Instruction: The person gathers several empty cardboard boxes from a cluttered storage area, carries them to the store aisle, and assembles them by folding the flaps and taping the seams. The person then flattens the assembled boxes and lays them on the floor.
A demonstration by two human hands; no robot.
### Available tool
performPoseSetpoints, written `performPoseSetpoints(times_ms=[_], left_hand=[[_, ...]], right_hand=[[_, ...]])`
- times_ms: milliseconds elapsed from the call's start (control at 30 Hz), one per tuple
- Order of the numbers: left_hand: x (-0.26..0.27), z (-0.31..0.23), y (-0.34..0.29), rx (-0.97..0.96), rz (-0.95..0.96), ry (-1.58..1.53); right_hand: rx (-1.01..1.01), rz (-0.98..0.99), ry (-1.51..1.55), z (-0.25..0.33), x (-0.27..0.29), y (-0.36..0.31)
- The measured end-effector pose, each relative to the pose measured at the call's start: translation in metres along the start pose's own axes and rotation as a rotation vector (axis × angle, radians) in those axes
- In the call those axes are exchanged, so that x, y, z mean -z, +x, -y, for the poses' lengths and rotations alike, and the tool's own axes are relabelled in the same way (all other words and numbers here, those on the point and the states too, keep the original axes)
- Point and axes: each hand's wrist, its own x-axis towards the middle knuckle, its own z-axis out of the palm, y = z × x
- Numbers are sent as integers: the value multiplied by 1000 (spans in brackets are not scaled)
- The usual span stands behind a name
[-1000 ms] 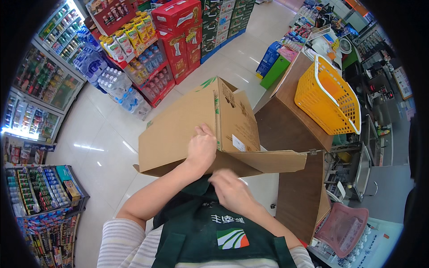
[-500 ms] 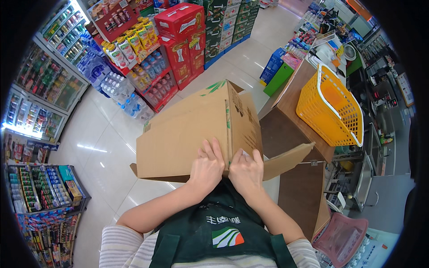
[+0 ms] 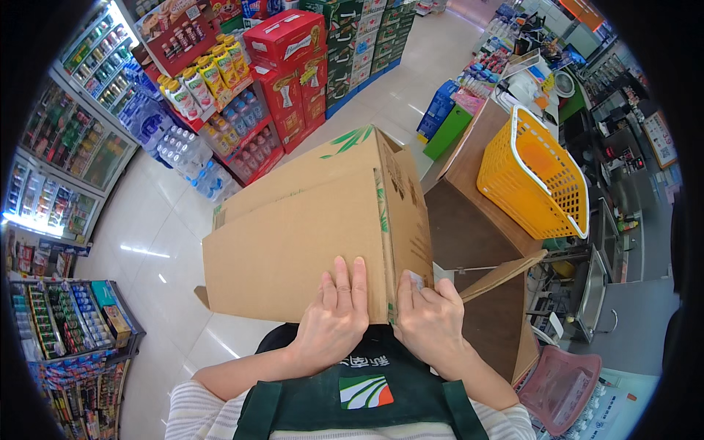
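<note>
A large brown cardboard box (image 3: 297, 246) with green leaf prints is held in front of my body. Its near flaps hang loose: one broad panel faces me on the left, and another flap (image 3: 506, 273) sticks out to the right. My left hand (image 3: 331, 309) lies on the broad panel with its fingers stretched along the cardboard, close to the corner; the thumb is hidden. Just past that corner, my right hand (image 3: 430, 317) has its fingers curled on the side of the box by the edge. What the box contains is out of sight.
A yellow plastic basket (image 3: 532, 176) stands on the brown counter (image 3: 488, 187) at right. Below it sits a pink plastic chair or bin (image 3: 561, 389). Drink crates (image 3: 286, 73), bottled water packs (image 3: 198, 158) and a snack rack (image 3: 70, 330) line the floor ahead and left.
Both hands have come nearer to my body. The broad panel has swung outward to the left and nearer, and the right flap has spread further out. My right hand has shifted slightly right.
</note>
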Motion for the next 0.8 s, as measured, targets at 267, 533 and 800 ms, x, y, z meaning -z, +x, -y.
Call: performPoseSetpoints(times_ms=[267,533,800], left_hand=[[2,4,-22,84,16,-34],[-6,1,-30,156,62,3],[-6,1,-33,111,-1,-15]], right_hand=[[-61,155,212,-18,33,3],[-291,324,-40,51,7,11],[-406,497,43,56,15,19]])
